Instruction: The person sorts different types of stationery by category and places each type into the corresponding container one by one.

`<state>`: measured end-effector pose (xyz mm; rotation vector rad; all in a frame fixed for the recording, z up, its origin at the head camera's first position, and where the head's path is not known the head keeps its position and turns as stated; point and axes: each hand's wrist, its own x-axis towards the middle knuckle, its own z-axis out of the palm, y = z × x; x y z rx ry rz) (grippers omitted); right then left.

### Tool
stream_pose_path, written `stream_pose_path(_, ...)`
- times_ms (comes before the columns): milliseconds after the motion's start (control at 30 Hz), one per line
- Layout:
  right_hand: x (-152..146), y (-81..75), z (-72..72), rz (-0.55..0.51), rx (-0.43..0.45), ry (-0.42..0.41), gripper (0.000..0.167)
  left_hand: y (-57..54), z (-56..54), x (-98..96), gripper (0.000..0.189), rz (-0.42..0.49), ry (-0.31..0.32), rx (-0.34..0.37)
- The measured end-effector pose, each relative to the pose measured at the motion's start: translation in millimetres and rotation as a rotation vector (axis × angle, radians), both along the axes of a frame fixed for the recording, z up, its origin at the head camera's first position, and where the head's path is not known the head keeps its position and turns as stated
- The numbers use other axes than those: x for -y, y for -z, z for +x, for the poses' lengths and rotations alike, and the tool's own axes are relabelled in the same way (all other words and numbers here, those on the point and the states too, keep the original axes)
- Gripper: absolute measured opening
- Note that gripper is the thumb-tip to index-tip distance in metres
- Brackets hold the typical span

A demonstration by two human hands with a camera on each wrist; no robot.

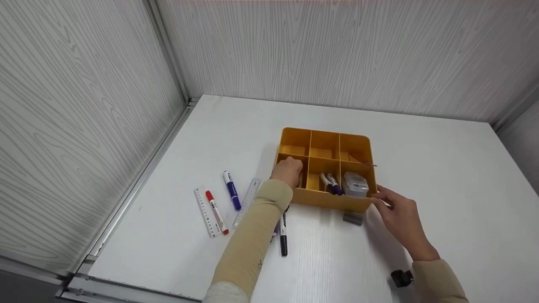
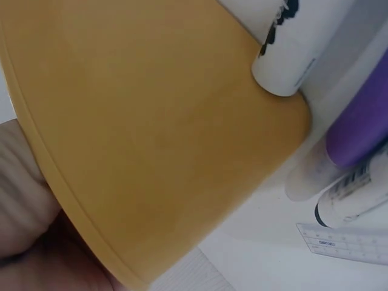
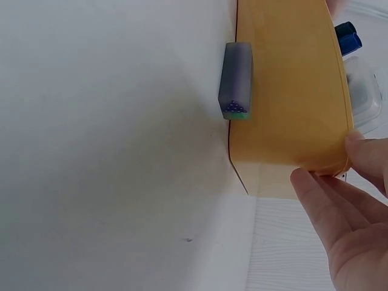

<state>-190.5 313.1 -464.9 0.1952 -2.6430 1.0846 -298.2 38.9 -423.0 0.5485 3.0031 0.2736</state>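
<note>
A yellow six-compartment organizer box (image 1: 328, 203) stands on the white table. My left hand (image 1: 288, 171) reaches down into its front left compartment; the fingers are hidden behind the wall, and I cannot tell whether they hold anything. At the front right corner my right hand (image 1: 400, 216) pinches the box, thumb (image 3: 368, 159) at the rim and fingers along the outer wall. Two markers (image 1: 330, 183) lean in the front middle compartment. The front right one contains a clear plastic case (image 1: 356, 185). A thin brown item (image 1: 358, 160) sticks out of the back right compartment.
A grey block (image 1: 353, 218) lies against the box's front. Left of the box are a ruler (image 1: 207, 212), a red marker (image 1: 217, 212), a blue marker (image 1: 232, 190) and another ruler (image 1: 248, 200). A black-capped marker (image 1: 284, 235) lies beside the left sleeve. Panels enclose the table.
</note>
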Motion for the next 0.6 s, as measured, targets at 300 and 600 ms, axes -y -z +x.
stream_pose_path(300, 1, 0.4, 0.6, -0.006, -0.022, -0.005, 0.015, -0.1, 7.5, 4.1, 0.011, 0.054, 0.046, -0.081)
stream_pose_path(600, 1, 3.3, 0.4, -0.016, -0.099, -0.019, 0.013, -6.0, 7.6, 13.2, 0.010, 0.155, 0.075, -0.037)
